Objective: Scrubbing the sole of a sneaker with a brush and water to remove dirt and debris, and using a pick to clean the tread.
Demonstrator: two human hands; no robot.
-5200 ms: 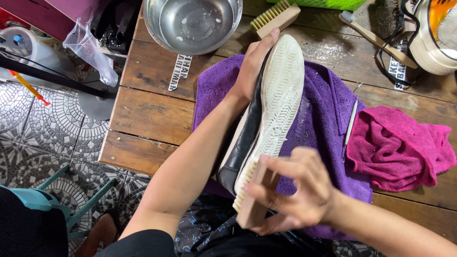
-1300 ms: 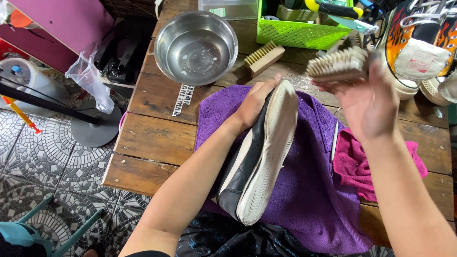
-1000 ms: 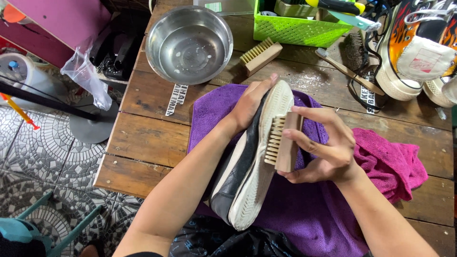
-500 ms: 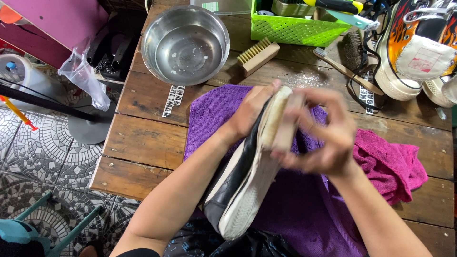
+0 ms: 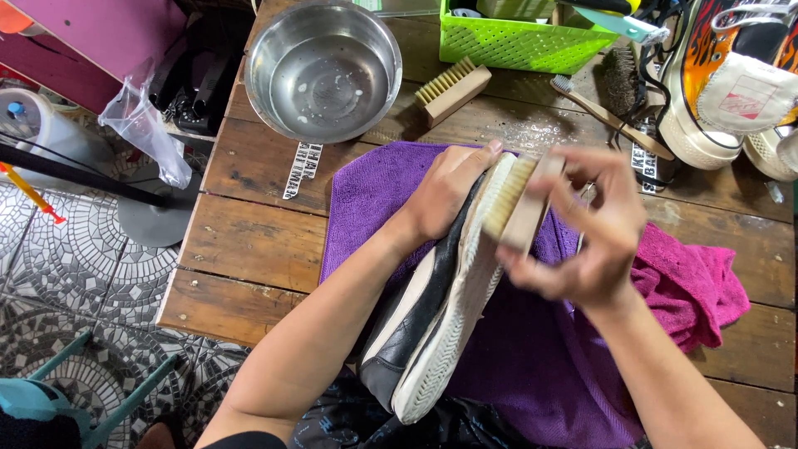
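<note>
At about nine o'clock, off the counter's (image 5: 249,249) edge, a clear plastic bag (image 5: 145,133) hangs over the patterned tile floor (image 5: 75,291). At eleven o'clock on the wooden planks sits a steel bowl (image 5: 322,71) with a little soapy water in it. Just right of it, toward twelve, lies a spare wooden brush (image 5: 453,87), bristles up, and behind that stands a green plastic basket (image 5: 532,37).

At the centre, a purple towel (image 5: 532,357) is spread over the counter. On it the left hand (image 5: 449,191) is clamped around the toe end of a black shoe (image 5: 424,308), held on its side with the white sole facing right and the heel pointing to six o'clock. The right hand (image 5: 586,237), blurred, is closed around a wooden scrubbing brush (image 5: 519,199), whose bristles press against the sole near the toe.

At three o'clock a pink cloth (image 5: 694,287) lies bunched, partly on the purple towel. At one to two o'clock a long-handled brush (image 5: 611,116) rests beside high-top sneakers (image 5: 731,83) with flame patterns.
</note>
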